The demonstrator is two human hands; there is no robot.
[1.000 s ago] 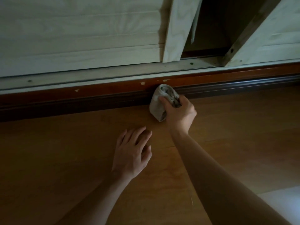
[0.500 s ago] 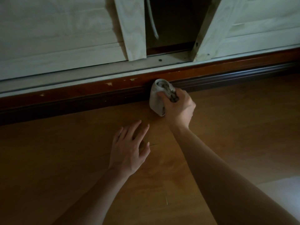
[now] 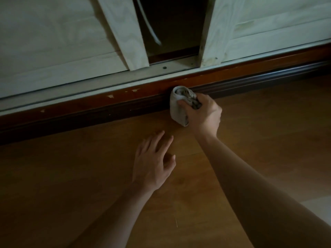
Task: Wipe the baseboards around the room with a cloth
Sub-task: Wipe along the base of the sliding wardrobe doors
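A brown wooden floor (image 3: 71,194) fills the lower half of the frame, dim and faintly glossy, with a thin pale scratch (image 3: 176,223) low in the middle. At the lower right edge a paler patch of surface (image 3: 320,210) meets the wood. Across the top stand two whitish wood-grain sliding doors, the left door (image 3: 53,42) and the right door (image 3: 268,27), both leaning in the wide-angle view. Between them, at top centre, is a dark opening (image 3: 175,24) in which a pale curved strip (image 3: 149,27) hangs. Under the doors runs a light track (image 3: 179,64) with a dark screw head (image 3: 164,67) in it.
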